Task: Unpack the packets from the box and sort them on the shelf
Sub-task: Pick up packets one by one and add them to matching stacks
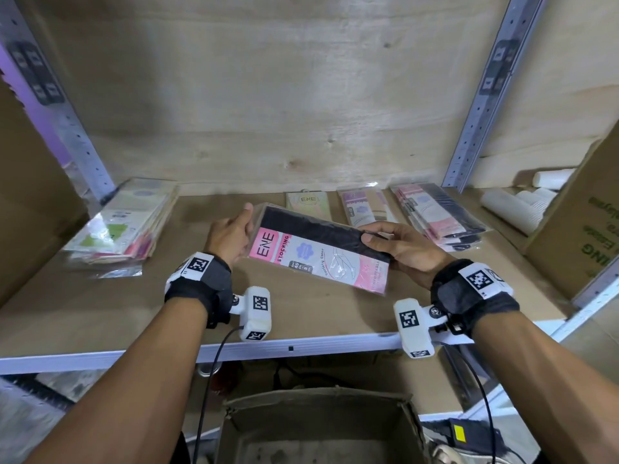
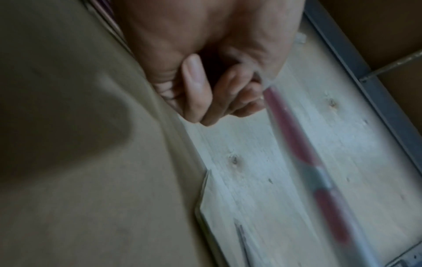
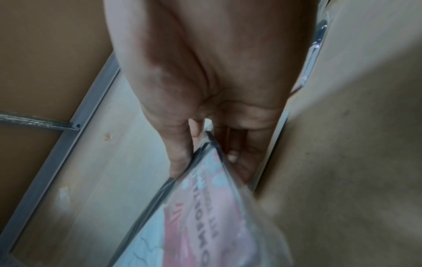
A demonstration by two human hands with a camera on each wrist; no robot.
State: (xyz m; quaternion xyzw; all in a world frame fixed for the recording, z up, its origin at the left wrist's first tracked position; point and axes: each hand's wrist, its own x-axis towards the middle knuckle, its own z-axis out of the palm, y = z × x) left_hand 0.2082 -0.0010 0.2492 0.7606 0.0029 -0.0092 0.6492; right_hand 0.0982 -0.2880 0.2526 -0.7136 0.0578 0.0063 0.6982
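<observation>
A stocking packet, pink and white label over black fabric, hangs tilted above the wooden shelf. My left hand holds its left end, the forefinger sticking up behind the corner; in the left wrist view the curled fingers lie against the packet's edge. My right hand pinches the far right corner, thumb on top. In the right wrist view the thumb and fingers clamp the packet. An open cardboard box stands below the shelf in front of me.
Sorted packets lie on the shelf: a stack at the left, a single one and a small pile at the back, a dark stack at the right. White cups and a large carton fill the right end.
</observation>
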